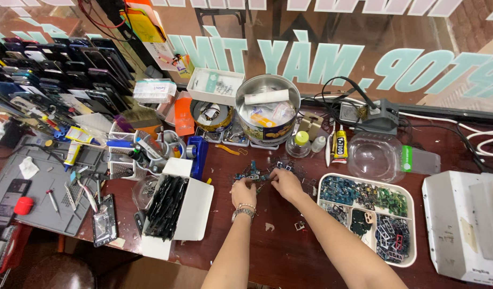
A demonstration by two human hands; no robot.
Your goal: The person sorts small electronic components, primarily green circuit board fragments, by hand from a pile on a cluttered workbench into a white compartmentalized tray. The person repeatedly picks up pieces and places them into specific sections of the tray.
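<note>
A dark red-brown wooden bench [289,251] runs along a big glass window [310,37] with pale painted letters on it. The wood is shiny and a bit scratched.

Near the middle of the bench lies a small heap of tiny blue and dark metal parts [260,172]. Both hands are on this heap. The left hand [243,191] has a beaded band on its wrist, and its fingers are curled down onto the parts. The right hand [285,182] is curled too, with its fingertips pinching at the heap. The parts are too small to tell if either hand has hold of one.

Toward the right edge sits a white plastic tray with rounded corners [409,203], split into boxes full of little blue, green and black bits. Behind it lies a clear round plastic bowl [370,156].

At the back edge stands a round shiny metal tin [268,109] full of packets. Left of the hands lies a flat white cardboard box of thin black strips [174,208]. On the far left end lies a soft grey rubber mat [48,184] with small tools on it. Many dark flat phone screens [53,64] lean in rows in the back left corner.
</note>
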